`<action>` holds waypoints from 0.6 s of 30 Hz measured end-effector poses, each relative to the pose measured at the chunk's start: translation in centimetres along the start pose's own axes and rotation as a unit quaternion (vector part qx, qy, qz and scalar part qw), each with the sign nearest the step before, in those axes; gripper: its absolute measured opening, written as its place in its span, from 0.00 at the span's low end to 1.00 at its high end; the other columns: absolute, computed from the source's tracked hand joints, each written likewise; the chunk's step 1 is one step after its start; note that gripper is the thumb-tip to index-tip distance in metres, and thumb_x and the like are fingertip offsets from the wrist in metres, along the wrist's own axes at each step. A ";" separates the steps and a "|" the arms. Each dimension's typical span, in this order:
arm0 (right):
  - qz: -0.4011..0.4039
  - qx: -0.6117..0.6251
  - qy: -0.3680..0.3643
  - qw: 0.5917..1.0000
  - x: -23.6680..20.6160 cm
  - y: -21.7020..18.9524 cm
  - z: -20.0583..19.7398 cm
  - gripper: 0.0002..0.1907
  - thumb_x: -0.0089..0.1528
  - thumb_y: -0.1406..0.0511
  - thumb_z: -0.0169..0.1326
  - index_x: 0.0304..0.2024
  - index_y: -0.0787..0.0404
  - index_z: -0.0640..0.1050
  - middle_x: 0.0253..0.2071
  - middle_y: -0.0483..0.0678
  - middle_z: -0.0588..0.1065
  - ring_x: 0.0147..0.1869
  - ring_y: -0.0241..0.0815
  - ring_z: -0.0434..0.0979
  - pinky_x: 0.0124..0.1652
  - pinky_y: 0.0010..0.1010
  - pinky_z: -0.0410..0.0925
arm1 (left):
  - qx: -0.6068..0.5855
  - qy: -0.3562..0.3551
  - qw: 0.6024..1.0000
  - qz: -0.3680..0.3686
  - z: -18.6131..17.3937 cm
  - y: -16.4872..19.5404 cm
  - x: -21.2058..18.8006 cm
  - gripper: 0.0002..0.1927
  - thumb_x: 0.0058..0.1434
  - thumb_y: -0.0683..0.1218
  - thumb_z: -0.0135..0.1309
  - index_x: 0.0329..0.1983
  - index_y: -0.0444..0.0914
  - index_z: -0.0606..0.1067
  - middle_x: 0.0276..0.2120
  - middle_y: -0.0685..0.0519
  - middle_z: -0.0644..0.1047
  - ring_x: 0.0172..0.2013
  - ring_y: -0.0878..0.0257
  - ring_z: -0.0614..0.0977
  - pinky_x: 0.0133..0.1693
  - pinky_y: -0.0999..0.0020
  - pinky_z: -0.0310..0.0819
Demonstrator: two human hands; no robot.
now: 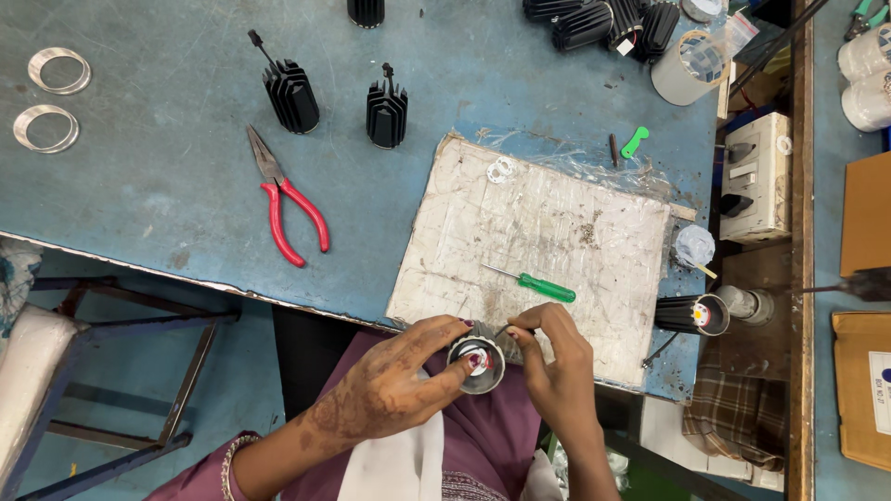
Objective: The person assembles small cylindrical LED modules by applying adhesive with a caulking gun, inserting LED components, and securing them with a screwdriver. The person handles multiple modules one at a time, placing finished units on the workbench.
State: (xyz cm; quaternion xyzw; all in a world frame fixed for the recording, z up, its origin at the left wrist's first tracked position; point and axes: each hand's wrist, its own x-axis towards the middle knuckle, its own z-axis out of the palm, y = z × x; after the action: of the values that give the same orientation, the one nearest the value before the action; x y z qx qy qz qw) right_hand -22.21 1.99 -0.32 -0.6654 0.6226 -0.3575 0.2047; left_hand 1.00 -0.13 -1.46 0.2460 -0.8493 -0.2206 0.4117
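Observation:
My left hand (394, 376) grips a small round metal lamp housing (477, 364) at the near edge of the blue table (167, 176), with a finger inside its rim. My right hand (555, 357) pinches a thin dark tool or wire whose tip reaches the housing's rim. Just beyond my hands, a green-handled screwdriver (534, 284) lies on a worn white board (548, 232).
Red-handled pliers (288, 209) and two black finned heat sinks (291, 95) (386, 111) lie on the table. Two metal rings (58, 70) sit far left. More heat sinks (603, 20), a tape roll (691, 65) and a switch box (756, 176) stand at right.

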 end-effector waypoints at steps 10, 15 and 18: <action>0.131 0.285 -0.082 0.946 -0.7 2.1 -1.6 0.05 0.62 0.73 0.59 0.41 0.67 0.80 0.39 0.50 0.77 0.43 0.36 0.76 0.44 0.25 0.69 | -0.216 0.023 0.948 -0.231 0.6 -0.8 -2.1 0.18 0.51 0.46 0.73 0.45 0.38 0.83 0.53 0.45 0.79 0.51 0.60 0.85 0.52 0.67 0.81; 0.077 0.374 -0.053 0.922 -2.1 1.4 -0.3 0.07 0.60 0.75 0.61 0.42 0.70 0.79 0.43 0.52 0.76 0.46 0.39 0.78 0.46 0.28 0.73 | -0.515 0.157 0.805 -0.250 3.6 -2.2 -4.1 0.13 0.56 0.39 0.71 0.38 0.32 0.76 0.56 0.43 0.75 0.54 0.61 0.79 0.57 0.67 0.77; 0.039 0.375 -0.040 0.925 -2.6 -0.1 0.5 0.06 0.62 0.75 0.60 0.42 0.71 0.79 0.46 0.55 0.76 0.50 0.41 0.78 0.50 0.29 0.73 | -0.586 0.191 0.742 -0.266 5.3 -2.2 -5.1 0.14 0.55 0.37 0.70 0.36 0.31 0.74 0.55 0.42 0.74 0.53 0.61 0.79 0.56 0.67 0.76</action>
State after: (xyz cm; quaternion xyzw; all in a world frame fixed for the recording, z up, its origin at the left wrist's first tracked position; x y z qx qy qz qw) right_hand -21.74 4.42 -1.14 -0.5294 0.4596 -0.5295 0.4777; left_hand 0.06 2.11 -8.74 0.2095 -0.3566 -0.7235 0.5527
